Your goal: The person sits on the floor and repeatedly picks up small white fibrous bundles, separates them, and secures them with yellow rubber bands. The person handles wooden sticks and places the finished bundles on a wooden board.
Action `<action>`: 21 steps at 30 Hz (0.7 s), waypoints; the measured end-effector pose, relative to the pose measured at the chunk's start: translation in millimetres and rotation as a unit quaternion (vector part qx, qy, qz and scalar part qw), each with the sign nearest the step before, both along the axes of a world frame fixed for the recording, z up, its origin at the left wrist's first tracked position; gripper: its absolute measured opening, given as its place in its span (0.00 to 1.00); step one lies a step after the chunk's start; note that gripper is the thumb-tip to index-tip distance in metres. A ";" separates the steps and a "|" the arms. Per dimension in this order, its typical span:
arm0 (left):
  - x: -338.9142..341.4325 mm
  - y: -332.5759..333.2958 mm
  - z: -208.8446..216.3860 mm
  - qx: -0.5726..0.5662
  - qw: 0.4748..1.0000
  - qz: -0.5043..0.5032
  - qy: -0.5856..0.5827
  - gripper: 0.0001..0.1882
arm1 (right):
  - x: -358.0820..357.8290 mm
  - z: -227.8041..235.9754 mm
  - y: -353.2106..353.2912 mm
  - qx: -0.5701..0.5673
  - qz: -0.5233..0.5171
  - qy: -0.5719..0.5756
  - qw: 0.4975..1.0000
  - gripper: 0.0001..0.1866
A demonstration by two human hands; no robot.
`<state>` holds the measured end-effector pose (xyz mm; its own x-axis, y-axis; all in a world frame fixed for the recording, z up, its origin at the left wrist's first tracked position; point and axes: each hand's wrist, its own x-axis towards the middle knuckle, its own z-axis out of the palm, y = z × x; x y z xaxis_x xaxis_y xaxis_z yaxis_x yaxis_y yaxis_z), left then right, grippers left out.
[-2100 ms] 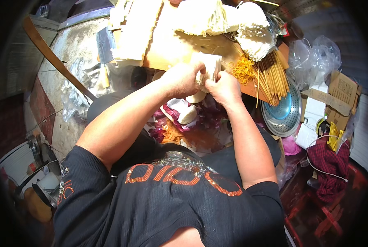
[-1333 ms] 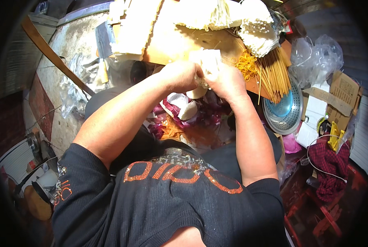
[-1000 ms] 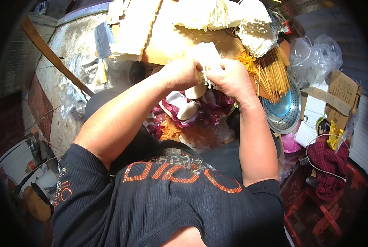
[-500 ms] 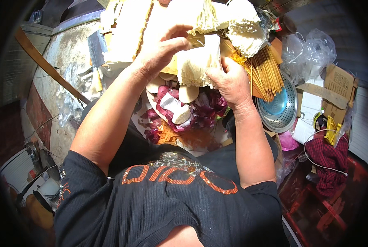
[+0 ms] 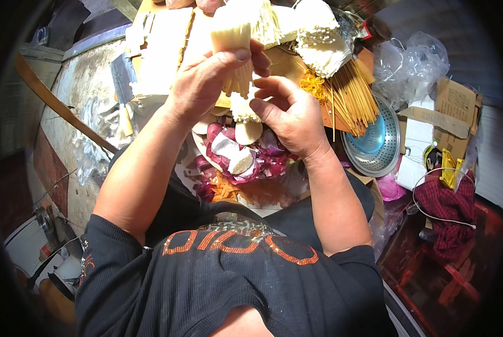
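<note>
My left hand [image 5: 204, 78] is closed around a pale bunch of enoki mushrooms [image 5: 232, 35], its thumb across the front. The thick end points up and the loose strands hang below the fingers. Beside it on the right, my right hand [image 5: 291, 118] has its thumb and curled fingers apart, with nothing visible between them. Its thumb tip is close to more white enoki [image 5: 244, 109] lying on the board. Farther off lie further enoki bunches [image 5: 322, 42]. Bamboo skewers [image 5: 350, 98] fan out right of my hands, next to orange rubber bands [image 5: 313, 85].
Purple peelings [image 5: 268, 160] with pale slices lie below my hands. A metal colander [image 5: 383, 157] holding a blue bowl [image 5: 369, 137] stands at right, near a cardboard box [image 5: 454, 106] and clear plastic bags [image 5: 411, 67]. A cleaver [image 5: 122, 78] rests at left.
The left hand, open before, has closed around an enoki bunch and holds it upright. The right hand has let go of the enoki it pinched and moved slightly left. The view has shifted a little.
</note>
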<state>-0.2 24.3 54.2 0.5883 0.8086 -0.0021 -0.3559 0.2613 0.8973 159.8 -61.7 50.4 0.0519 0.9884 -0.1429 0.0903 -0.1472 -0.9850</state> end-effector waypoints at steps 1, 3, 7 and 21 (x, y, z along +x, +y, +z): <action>-1.0 -0.9 3.7 -0.008 1.000 -0.008 -0.002 0.20 | 1.5 -0.4 0.0 0.008 -0.012 0.025 1.000 0.18; -1.3 -0.5 4.8 -0.016 0.999 -0.043 -0.003 0.21 | 5.2 0.6 0.9 0.019 -0.044 0.070 0.996 0.15; 3.1 -8.9 0.3 -0.066 0.985 -0.146 0.057 0.18 | 19.2 16.4 2.8 0.030 -0.058 0.182 0.981 0.18; 6.0 -16.8 -21.9 -0.040 0.955 -0.276 0.102 0.16 | 19.3 12.8 -3.9 -0.057 0.006 0.119 0.991 0.12</action>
